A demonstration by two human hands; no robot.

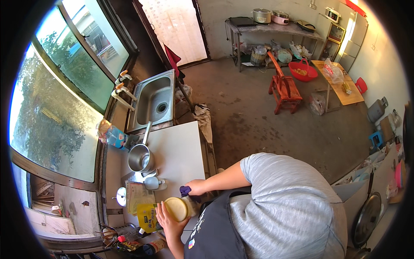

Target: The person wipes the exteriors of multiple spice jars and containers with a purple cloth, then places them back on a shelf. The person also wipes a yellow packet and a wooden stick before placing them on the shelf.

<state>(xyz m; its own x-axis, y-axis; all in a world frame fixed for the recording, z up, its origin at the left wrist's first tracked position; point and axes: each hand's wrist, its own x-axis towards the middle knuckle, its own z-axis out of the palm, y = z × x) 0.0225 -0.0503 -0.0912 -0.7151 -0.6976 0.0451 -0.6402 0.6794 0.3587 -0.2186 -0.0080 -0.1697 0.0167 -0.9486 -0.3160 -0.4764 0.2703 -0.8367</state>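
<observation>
My left hand point(172, 224) curves round the side of a jar with a round cream-coloured lid point(176, 209), its fingers spread along the rim. My right hand point(196, 187) grips a bunched purple cloth point(185, 191) on the countertop, just beyond the jar. Beside my left fingers lies a yellow pouch point(147, 217) with a white spout and printed writing. A clear handled cup point(155, 183) stands farther along the counter. Past it sits a steel saucepan point(140, 158), its handle pointing towards the sink.
Bottles and utensils crowd the counter's near end around a dark-capped bottle point(154, 247). A printed booklet point(139, 197) and a metal lid point(121, 196) lie by the window. Beyond the countertop point(181, 145) is a steel sink point(155, 97). A red wooden chair point(284, 92) stands on the floor.
</observation>
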